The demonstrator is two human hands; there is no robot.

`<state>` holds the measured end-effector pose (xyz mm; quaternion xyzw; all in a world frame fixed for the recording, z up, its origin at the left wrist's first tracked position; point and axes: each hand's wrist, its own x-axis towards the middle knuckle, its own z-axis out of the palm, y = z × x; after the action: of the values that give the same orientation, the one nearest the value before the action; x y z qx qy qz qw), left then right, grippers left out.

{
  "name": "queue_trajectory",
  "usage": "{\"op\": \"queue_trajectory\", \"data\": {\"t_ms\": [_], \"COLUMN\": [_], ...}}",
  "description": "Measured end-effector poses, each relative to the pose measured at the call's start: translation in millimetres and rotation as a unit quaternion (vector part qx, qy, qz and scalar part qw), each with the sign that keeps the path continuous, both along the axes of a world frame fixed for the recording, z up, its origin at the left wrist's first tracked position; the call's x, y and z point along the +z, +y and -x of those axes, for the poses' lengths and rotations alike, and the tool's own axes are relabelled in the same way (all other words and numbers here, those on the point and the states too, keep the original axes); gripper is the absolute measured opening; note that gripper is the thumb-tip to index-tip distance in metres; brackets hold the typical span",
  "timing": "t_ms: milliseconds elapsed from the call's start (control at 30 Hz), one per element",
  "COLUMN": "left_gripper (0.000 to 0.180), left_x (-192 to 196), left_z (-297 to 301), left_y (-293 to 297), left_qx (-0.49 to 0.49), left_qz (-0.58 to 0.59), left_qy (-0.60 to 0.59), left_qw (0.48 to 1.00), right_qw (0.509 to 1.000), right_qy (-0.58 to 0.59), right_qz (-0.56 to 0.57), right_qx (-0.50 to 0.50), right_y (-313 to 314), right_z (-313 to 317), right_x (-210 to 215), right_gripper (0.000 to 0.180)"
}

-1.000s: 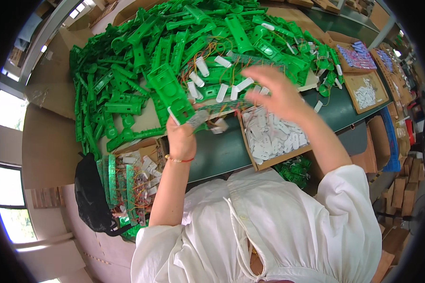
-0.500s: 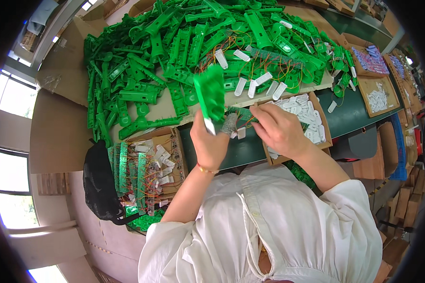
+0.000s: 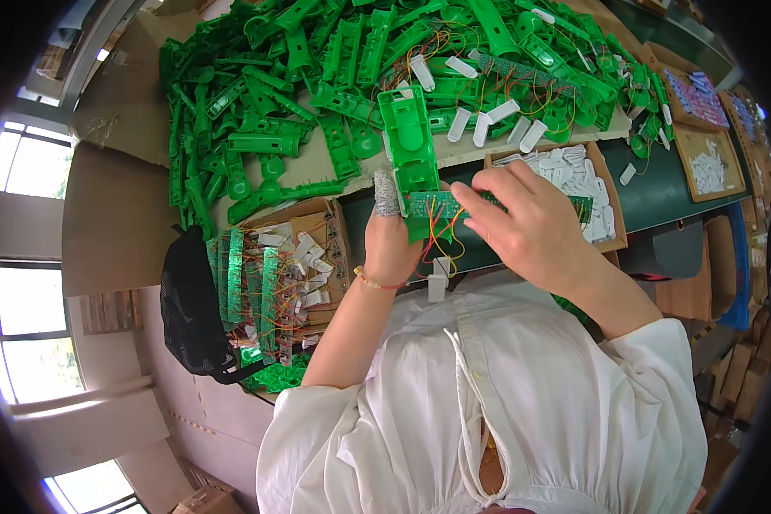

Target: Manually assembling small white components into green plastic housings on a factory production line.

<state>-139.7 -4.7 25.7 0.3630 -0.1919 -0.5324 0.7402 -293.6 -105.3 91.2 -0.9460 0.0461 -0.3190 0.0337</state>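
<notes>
My left hand [image 3: 394, 244] grips a green plastic housing [image 3: 409, 146] held upright in front of me; its thumb wears a grey finger cot. My right hand [image 3: 527, 223] pinches a long green circuit board strip [image 3: 454, 204] with red, yellow and orange wires, laid across the lower end of the housing. A small white plastic piece [image 3: 438, 283] hangs below on the wires. Both hands are over the near edge of the green table [image 3: 660, 193].
A big heap of green plastic parts [image 3: 317, 94] with white pieces covers cardboard ahead. A cardboard box of white pieces [image 3: 574, 171] is behind my right hand. A box of wired boards [image 3: 270, 283] and a black bag [image 3: 188, 308] are at my left. Trays [image 3: 711, 163] stand at right.
The hands and the green housing have come nearer to me and are higher in view. My right hand now holds the wired board strip across the housing.
</notes>
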Motion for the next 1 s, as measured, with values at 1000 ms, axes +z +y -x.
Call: {"op": "queue_trajectory", "data": {"t_ms": [1000], "left_gripper": [0.046], "left_x": [-4], "left_z": [11], "left_y": [1], "left_qx": [-0.046], "left_qz": [0.05], "left_qy": [0.012], "left_qw": [0.998], "right_qw": [0.996], "right_qy": [0.027], "right_qz": [-0.089], "right_qx": [0.014], "right_y": [-7], "right_z": [-5], "right_x": [-11], "right_gripper": [0.025]}}
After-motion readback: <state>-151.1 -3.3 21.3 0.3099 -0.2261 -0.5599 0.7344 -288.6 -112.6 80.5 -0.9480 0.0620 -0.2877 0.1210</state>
